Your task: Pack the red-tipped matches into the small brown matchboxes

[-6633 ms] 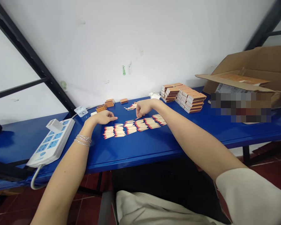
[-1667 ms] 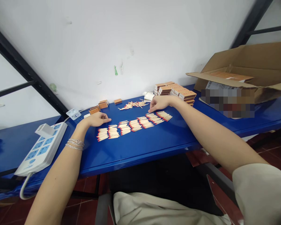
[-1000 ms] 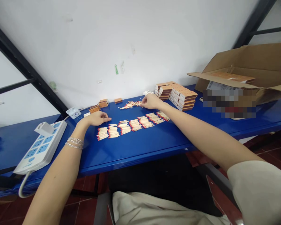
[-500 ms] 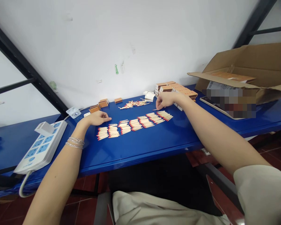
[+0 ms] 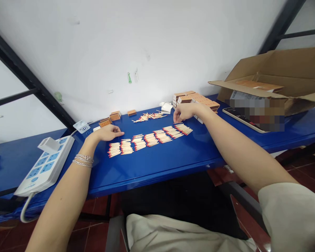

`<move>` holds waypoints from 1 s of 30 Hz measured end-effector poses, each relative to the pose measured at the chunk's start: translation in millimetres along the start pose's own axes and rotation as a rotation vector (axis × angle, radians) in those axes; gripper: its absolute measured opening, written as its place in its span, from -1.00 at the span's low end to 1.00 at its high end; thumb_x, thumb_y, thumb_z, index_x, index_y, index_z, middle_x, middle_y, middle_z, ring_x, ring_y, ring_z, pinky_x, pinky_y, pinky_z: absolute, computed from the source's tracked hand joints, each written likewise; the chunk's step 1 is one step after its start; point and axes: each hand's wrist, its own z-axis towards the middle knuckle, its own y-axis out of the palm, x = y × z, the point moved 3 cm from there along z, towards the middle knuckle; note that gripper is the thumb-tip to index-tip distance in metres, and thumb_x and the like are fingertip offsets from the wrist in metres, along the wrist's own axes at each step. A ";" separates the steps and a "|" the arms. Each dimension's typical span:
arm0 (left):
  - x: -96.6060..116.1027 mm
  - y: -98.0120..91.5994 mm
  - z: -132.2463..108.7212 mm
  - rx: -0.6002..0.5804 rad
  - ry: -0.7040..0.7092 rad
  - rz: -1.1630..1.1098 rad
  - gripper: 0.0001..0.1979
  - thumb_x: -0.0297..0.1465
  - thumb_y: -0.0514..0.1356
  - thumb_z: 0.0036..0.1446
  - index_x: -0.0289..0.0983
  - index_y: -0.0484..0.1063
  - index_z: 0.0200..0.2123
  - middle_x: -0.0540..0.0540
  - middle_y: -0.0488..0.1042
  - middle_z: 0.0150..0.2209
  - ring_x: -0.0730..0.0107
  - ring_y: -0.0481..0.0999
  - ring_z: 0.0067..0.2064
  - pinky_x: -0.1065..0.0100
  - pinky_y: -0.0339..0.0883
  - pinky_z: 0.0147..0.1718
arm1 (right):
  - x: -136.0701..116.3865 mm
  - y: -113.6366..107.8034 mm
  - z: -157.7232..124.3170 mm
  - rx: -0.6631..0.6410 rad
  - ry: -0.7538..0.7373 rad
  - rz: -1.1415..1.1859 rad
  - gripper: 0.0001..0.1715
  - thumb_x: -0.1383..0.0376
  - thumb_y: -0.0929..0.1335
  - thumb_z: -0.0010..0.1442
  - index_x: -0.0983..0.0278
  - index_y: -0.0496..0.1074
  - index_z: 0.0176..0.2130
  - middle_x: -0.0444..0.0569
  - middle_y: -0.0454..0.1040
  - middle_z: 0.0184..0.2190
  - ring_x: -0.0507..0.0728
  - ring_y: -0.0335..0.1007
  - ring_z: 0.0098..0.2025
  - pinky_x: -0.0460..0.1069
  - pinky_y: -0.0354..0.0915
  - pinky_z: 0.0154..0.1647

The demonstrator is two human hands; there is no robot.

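Note:
Several rows of red-tipped matches (image 5: 151, 140) lie side by side across the blue table. At the far right end of these rows, my right hand (image 5: 185, 111) pinches a match (image 5: 178, 123) just above the last row (image 5: 183, 129). To the left of the rows, my left hand (image 5: 109, 132) rests on the tabletop, fingers stretched out and nothing in them. A loose heap of matches (image 5: 148, 117) lies behind the rows, between the two hands. White matchbox trays (image 5: 166, 107) sit at the heap's right end.
Stacked matchboxes (image 5: 199, 100) stand behind my right hand, with a phone (image 5: 243, 119) and an open cardboard box (image 5: 294, 73) farther right. More matchboxes (image 5: 115, 116) lie behind my left hand. A power strip (image 5: 47, 162) is on the left of the blue table (image 5: 157, 162).
My right hand has lowered the match slightly toward the far end of the rightmost row. My left hand stays in place; the whole view has shifted a little.

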 end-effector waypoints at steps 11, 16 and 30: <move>-6.1 1.9 4.1 -0.004 0.002 0.019 -0.58 0.05 0.17 -0.10 -0.22 0.39 -0.56 -0.02 0.35 -0.56 0.36 0.27 -0.48 0.35 0.15 -0.47 | -9.4 6.2 20.6 0.273 -0.066 0.008 -0.64 0.31 0.41 0.09 0.30 0.57 -0.08 0.00 0.62 -0.22 0.13 0.50 -0.25 -0.07 0.32 -0.21; -7.0 1.9 4.9 -0.006 0.013 0.012 -0.58 0.05 0.18 -0.11 -0.21 0.39 -0.57 -0.01 0.35 -0.57 0.36 0.27 -0.49 0.35 0.14 -0.47 | -14.1 19.7 41.3 0.337 -0.022 -0.118 -0.65 0.30 0.39 0.14 0.33 0.54 -0.06 0.10 0.59 -0.15 0.17 0.48 -0.13 -0.05 0.30 -0.12; 31.7 6.4 -0.9 0.352 0.314 -0.233 -0.65 -0.13 0.27 0.02 -0.29 0.48 -0.26 -0.10 0.49 -0.38 0.35 0.44 -0.34 0.33 0.29 -0.35 | -82.3 20.8 8.0 0.424 -0.316 0.442 -0.73 0.24 0.35 0.17 0.36 0.56 -0.22 0.02 0.58 -0.31 0.06 0.39 -0.33 -0.05 0.26 -0.24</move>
